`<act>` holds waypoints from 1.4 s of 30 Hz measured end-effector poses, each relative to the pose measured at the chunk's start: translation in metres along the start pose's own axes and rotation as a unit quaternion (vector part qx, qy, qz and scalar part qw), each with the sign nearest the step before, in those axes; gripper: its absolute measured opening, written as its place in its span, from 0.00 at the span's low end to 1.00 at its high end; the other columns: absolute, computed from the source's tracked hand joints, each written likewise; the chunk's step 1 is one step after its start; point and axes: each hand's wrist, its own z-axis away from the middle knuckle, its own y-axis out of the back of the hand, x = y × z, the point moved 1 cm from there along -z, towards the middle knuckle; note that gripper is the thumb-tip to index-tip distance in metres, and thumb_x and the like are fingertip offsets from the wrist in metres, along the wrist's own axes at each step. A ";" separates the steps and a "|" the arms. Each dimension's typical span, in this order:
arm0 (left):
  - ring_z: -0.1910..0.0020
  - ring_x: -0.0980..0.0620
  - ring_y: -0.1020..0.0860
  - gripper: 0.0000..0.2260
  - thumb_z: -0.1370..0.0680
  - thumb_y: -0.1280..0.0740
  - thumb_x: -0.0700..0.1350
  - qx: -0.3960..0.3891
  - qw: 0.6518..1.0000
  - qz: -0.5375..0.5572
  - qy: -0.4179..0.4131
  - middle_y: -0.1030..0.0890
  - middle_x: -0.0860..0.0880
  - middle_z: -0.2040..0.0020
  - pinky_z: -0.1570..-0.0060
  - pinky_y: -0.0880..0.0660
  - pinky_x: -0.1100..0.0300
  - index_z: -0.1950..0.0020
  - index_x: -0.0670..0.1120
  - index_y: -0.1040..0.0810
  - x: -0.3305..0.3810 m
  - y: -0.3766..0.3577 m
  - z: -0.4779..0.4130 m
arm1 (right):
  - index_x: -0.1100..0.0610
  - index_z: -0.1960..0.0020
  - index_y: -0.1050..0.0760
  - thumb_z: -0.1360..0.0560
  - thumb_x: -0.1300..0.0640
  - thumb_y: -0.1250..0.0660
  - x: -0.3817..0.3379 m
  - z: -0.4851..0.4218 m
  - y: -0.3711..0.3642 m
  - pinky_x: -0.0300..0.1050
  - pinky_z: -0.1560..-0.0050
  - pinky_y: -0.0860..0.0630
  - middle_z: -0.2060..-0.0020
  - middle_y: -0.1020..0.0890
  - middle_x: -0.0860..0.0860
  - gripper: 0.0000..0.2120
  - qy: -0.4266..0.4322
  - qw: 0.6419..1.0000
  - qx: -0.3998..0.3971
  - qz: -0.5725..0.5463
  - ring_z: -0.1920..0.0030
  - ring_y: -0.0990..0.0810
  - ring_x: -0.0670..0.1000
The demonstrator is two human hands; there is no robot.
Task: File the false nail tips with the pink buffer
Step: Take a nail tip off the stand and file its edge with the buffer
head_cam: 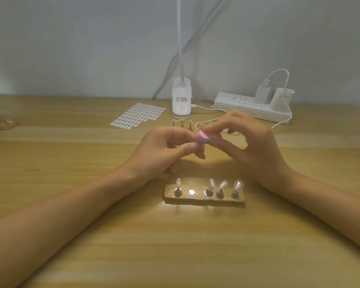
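My right hand (pixel 252 146) pinches the pink buffer (pixel 204 137) between thumb and fingers above the table. My left hand (pixel 166 148) meets it from the left, fingers curled and pinching something small against the buffer; that item is hidden by my fingertips. Below my hands lies a wooden holder strip (pixel 204 199). Several clear false nail tips stand on small metal stands on it, such as one at the left end (pixel 178 183) and one at the right end (pixel 238 185). The second spot from the left shows only a bare metal disc (pixel 191 192).
A sheet of white oval stickers (pixel 138 115) lies at the back. Behind it stand a white clip lamp base (pixel 181 100) and a white power strip (pixel 249 107) with chargers and cables. Three loose tip stands (pixel 182 123) sit near the lamp. A clear dish (pixel 0 121) is far left.
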 end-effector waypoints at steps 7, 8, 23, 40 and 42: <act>0.73 0.55 0.27 0.08 0.24 0.28 0.49 0.010 1.000 -0.007 -0.020 0.14 0.49 0.62 0.75 0.34 0.69 0.54 0.45 0.14 0.003 -0.002 0.001 | 0.60 0.45 0.16 0.25 0.62 0.26 -0.002 0.001 0.003 0.51 0.50 0.21 0.53 0.17 0.56 0.09 0.013 1.000 0.009 0.015 0.51 0.19 0.55; 0.73 0.58 0.28 0.08 0.25 0.28 0.50 0.009 1.000 -0.008 -0.025 0.14 0.49 0.62 0.75 0.35 0.70 0.55 0.47 0.14 0.003 -0.002 0.001 | 0.59 0.45 0.16 0.25 0.63 0.26 -0.002 0.001 0.003 0.49 0.49 0.21 0.53 0.17 0.55 0.09 0.030 0.999 0.002 0.024 0.50 0.19 0.55; 0.76 0.57 0.32 0.03 0.22 0.27 0.44 0.016 0.999 -0.030 -0.021 0.14 0.50 0.63 0.76 0.36 0.68 0.54 0.46 0.14 0.000 0.001 0.001 | 0.59 0.45 0.16 0.24 0.61 0.26 0.004 0.000 0.003 0.50 0.54 0.22 0.56 0.17 0.55 0.08 -0.005 1.000 0.012 -0.012 0.55 0.19 0.53; 0.76 0.55 0.31 0.04 0.22 0.27 0.42 -0.001 1.000 -0.008 -0.009 0.14 0.48 0.62 0.75 0.32 0.66 0.54 0.44 0.14 -0.001 0.000 0.001 | 0.57 0.45 0.16 0.26 0.62 0.23 0.010 0.001 0.003 0.37 0.51 0.26 0.58 0.21 0.51 0.10 -0.025 0.999 0.029 -0.002 0.56 0.20 0.48; 0.76 0.56 0.30 0.04 0.22 0.28 0.42 0.004 1.000 0.000 -0.005 0.14 0.48 0.61 0.74 0.31 0.64 0.54 0.44 0.15 -0.002 0.000 0.000 | 0.57 0.44 0.16 0.25 0.60 0.25 0.008 0.001 0.004 0.35 0.51 0.26 0.57 0.21 0.49 0.09 -0.040 0.999 0.033 -0.012 0.55 0.20 0.47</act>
